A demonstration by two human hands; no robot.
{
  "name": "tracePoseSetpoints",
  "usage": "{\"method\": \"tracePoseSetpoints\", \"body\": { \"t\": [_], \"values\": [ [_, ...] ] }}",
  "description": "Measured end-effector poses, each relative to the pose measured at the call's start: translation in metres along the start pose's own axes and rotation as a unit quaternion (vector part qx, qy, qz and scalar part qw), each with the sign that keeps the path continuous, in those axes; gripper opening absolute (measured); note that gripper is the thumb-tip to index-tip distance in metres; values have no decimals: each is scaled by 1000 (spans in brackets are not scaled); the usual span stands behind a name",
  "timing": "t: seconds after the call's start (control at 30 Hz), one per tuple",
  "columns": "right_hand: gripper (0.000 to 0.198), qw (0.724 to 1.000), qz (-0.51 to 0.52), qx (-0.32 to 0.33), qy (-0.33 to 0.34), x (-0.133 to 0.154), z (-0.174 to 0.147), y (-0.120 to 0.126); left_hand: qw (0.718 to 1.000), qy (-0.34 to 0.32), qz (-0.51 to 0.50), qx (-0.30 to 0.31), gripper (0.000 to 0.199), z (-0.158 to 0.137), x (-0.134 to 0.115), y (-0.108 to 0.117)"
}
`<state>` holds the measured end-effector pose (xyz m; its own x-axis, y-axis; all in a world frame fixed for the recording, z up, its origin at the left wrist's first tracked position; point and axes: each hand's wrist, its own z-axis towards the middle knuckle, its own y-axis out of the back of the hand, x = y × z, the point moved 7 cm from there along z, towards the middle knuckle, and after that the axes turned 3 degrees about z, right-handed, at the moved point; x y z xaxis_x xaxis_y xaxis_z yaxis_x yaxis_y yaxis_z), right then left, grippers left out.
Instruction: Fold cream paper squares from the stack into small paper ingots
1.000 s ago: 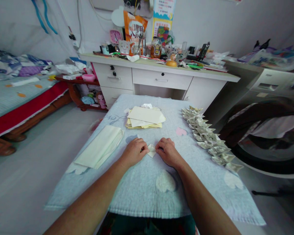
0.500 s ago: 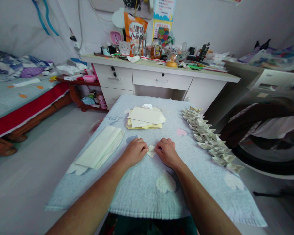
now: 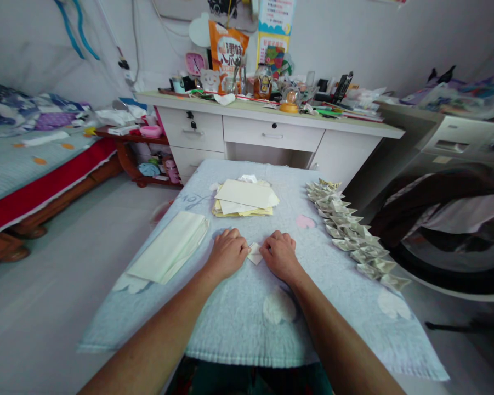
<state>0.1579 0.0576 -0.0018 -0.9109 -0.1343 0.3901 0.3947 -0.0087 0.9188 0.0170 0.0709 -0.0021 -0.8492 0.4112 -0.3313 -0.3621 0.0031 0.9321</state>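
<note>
A small folded piece of paper (image 3: 255,254), pale cream, lies on the cloth-covered table between my two hands. My left hand (image 3: 229,253) pinches its left corner, fingers curled. On the opposite corner the fingers of my right hand (image 3: 280,253) are closed, partly covering the paper. Beyond them sits a stack of cream and yellow paper sheets (image 3: 247,196). To the left lies a thick folded bundle of pale paper (image 3: 168,247). Rows of small folded paper pieces with pointed ends (image 3: 349,233) stand along the right side.
A light blue patterned cloth (image 3: 230,323) covers the table. Behind it is a white desk (image 3: 271,134) crowded with a snack bag, a jar and a pink clock. A bed (image 3: 37,170) is at left; a front-loading washing machine (image 3: 448,164) with its door open stands at right.
Both hands keep their hold on the small paper, with only a very slight shift of the fingers. The stacks and the folded pieces stay where they were.
</note>
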Motion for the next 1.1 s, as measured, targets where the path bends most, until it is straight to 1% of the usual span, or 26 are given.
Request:
{"method": "tracePoseSetpoints", "body": {
  "t": [0.23,0.33,0.47,0.57,0.67,0.73,0.77,0.87,0.93,1.0,1.1],
  "values": [
    [18,1000,-5,-14,-18,-1,-1,2,999,29,17,-10,16,-2,1,1],
    [17,1000,-3,-14,-21,0,0,2,998,51,16,-18,18,-2,5,3],
    [14,1000,4,-13,-22,-1,1,1,997,80,-8,-4,19,-1,15,0],
    [13,1000,5,-10,-23,-2,1,1,996,82,-32,11,17,1,20,-2],
    [14,1000,3,-4,-24,-2,1,1,995,86,-47,1,24,2,22,1],
    [14,1000,2,-3,-24,-1,1,1,995,71,-67,-20,25,3,18,6],
    [14,1000,2,-3,-22,-1,1,2,995,49,-82,-32,24,3,14,9],
    [17,1000,-1,-8,-18,-1,1,1,990,-56,-125,-44,19,3,-5,12],
    [17,1000,-3,-9,-16,-1,1,0,986,-97,-130,-29,19,3,-12,9],
    [17,1000,-5,-8,-15,-2,2,-1,986,-105,-127,-10,19,5,-12,3],
    [18,1000,-4,1,-12,-4,3,-2,987,-98,-130,2,20,7,-10,-2]
  ]
}}
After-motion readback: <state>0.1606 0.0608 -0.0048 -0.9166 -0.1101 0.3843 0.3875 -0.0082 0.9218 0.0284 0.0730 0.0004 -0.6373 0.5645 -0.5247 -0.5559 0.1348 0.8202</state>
